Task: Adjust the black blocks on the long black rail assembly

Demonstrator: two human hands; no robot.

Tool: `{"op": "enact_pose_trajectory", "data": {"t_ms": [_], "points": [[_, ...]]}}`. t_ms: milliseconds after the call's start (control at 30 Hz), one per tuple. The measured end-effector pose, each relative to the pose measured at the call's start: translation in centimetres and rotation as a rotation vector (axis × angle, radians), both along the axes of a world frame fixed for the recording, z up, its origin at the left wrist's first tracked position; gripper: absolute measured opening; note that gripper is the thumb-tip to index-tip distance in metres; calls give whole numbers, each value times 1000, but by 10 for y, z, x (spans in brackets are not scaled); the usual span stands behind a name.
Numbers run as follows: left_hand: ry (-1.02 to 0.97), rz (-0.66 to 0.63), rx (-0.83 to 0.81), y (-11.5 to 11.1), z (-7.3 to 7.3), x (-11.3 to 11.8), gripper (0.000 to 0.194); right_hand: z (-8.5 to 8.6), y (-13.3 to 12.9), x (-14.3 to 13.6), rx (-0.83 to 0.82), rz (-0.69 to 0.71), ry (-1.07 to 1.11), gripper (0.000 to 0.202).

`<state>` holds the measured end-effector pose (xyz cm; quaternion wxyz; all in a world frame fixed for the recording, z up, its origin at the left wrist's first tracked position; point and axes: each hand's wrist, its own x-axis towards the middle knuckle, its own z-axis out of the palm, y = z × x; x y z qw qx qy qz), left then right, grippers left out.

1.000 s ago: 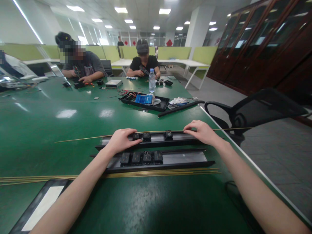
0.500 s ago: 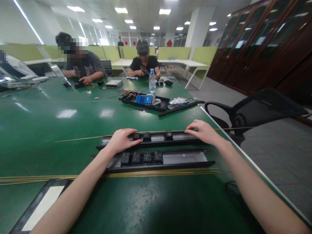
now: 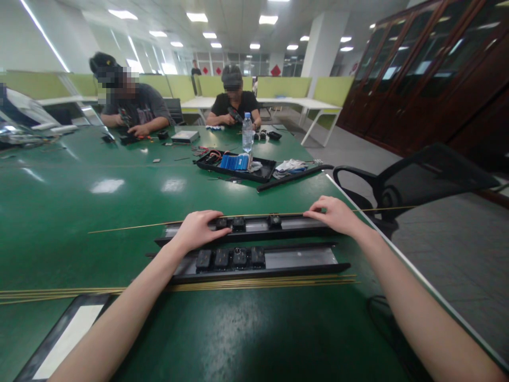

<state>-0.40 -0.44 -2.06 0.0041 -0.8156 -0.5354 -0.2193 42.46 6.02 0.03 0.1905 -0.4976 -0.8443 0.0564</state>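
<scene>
My left hand (image 3: 199, 229) straddles the far black channel (image 3: 302, 233), fingertips at its back edge and thumb on the near side beside a small black block (image 3: 238, 224). A long thin brass rod (image 3: 131, 229) runs along that back edge and past both ends. Thumb and fingers of my right hand (image 3: 328, 213) pinch the rod near the channel's right end. Another black block (image 3: 274, 220) sits between my hands. In front lies a second black channel (image 3: 302, 258) with several black blocks (image 3: 239, 257) in its left half.
Several brass rods (image 3: 254, 284) lie along the near channel. A black case with a white label (image 3: 67, 337) is at the lower left. Beyond are a black tray (image 3: 262, 168), a water bottle (image 3: 247, 132) and gloves (image 3: 292, 167). A chair (image 3: 397, 180) stands right; two people work opposite.
My right hand has shifted very slightly to the right along the rod's line. My left hand keeps its place on the far channel, and the blocks look unmoved.
</scene>
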Motion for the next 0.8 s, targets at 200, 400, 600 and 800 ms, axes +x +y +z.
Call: {"op": "enact_pose_trajectory", "data": {"t_ms": [200,400,600,800], "points": [[5,-2,1,0,1,0,55,0,0,2,-12,-2,11,42],[-6,-4,-8,-1,1,0,55,1,0,4,-25,-2,27,41],[-16,-16,-10,0,-1,-1,54,3,0,5,-40,-9,32,42],[-7,-10,-5,0,0,0,54,4,1,10,-55,-16,39,44]]}}
